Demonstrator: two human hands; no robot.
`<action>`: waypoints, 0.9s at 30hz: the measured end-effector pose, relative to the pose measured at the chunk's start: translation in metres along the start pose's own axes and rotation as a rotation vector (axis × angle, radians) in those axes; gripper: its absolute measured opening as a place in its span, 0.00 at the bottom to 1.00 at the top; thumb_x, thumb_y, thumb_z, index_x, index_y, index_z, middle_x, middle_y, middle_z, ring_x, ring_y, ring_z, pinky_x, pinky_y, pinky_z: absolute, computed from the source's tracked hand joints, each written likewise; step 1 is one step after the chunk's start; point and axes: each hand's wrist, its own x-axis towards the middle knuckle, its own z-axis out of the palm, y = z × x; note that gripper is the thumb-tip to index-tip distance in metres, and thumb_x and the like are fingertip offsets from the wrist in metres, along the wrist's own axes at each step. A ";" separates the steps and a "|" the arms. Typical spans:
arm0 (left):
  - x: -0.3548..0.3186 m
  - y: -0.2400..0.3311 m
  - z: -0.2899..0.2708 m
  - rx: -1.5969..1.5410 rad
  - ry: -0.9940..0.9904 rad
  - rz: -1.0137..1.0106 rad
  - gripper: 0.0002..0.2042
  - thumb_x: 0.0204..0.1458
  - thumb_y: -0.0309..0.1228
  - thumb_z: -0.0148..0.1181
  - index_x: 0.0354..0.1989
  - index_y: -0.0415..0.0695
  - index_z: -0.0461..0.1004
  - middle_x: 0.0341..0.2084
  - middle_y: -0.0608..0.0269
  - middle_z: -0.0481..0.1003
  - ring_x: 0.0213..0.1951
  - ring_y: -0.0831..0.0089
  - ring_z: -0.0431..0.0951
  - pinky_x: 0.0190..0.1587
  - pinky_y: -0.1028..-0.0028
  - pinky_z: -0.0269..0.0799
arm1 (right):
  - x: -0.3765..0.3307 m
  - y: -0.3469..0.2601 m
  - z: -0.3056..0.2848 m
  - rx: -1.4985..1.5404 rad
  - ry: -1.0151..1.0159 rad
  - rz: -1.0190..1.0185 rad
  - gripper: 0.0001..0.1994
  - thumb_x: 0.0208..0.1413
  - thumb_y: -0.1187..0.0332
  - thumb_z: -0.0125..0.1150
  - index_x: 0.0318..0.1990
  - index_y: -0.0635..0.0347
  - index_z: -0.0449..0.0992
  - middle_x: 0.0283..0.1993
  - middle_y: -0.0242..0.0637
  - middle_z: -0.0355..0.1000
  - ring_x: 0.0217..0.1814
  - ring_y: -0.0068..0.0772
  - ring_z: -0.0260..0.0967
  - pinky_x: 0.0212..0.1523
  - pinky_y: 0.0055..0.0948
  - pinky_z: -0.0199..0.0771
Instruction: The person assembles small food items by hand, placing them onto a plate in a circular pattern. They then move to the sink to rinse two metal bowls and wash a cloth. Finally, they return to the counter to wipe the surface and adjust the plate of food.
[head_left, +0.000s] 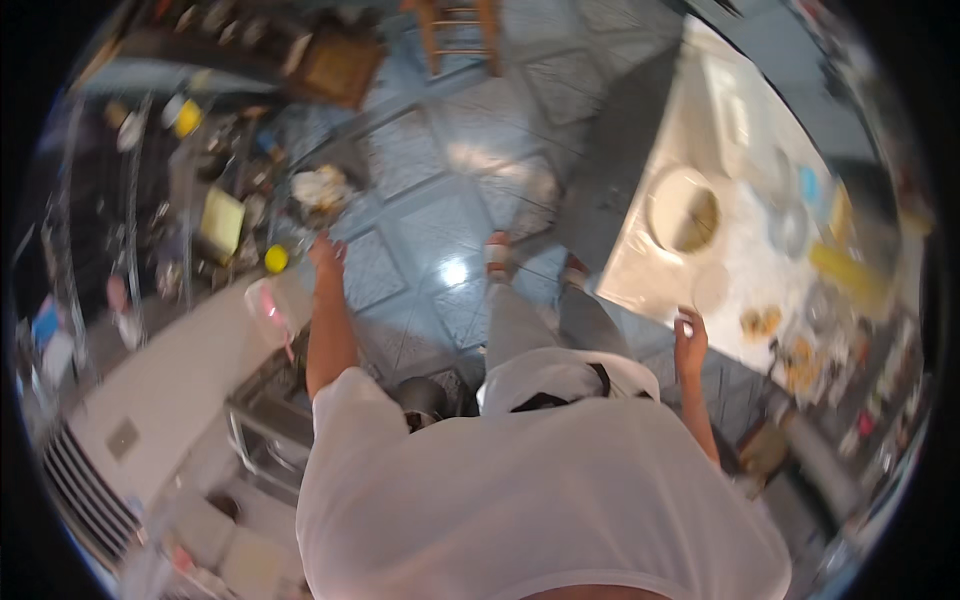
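- Two arms spread wide over a blue tiled floor [420,170].
- Right hand [689,340] has its fingers curled about a small white thing [685,322], held at the edge of the white counter [640,275].
- Just past those fingers sit a small pale dish [711,287] and a big round bowl [684,208]; browned food pieces [760,322] lie beside them.
- Left hand [326,252] is blurred; how far its fingers open cannot be told. A yellow ball [276,259] and a clear cup [262,300] are near, with cluttered shelves [200,190] beyond.
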 end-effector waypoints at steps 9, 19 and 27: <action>-0.432 -0.094 0.238 0.511 -1.569 -0.010 0.15 0.63 0.31 0.54 0.53 0.36 0.77 0.44 0.57 0.81 0.45 0.72 0.82 0.52 0.74 0.77 | 0.057 0.118 -0.074 0.353 0.369 0.591 0.16 0.59 0.69 0.65 0.52 0.67 0.79 0.46 0.39 0.79 0.43 0.28 0.77 0.45 0.30 0.82; -0.570 -0.317 0.409 0.827 -1.179 0.143 0.25 0.54 0.30 0.57 0.62 0.37 0.70 0.51 0.55 0.75 0.53 0.68 0.74 0.57 0.67 0.69 | 0.104 0.144 -0.046 0.637 0.244 0.538 0.15 0.59 0.71 0.62 0.52 0.65 0.79 0.44 0.36 0.79 0.41 0.26 0.77 0.43 0.26 0.82; -0.642 -0.270 0.450 0.737 -1.206 0.197 0.21 0.58 0.26 0.51 0.61 0.37 0.69 0.54 0.58 0.75 0.54 0.68 0.74 0.54 0.64 0.74 | 0.164 0.116 -0.109 1.008 0.153 0.396 0.14 0.59 0.70 0.64 0.51 0.66 0.79 0.44 0.35 0.76 0.43 0.25 0.75 0.40 0.25 0.81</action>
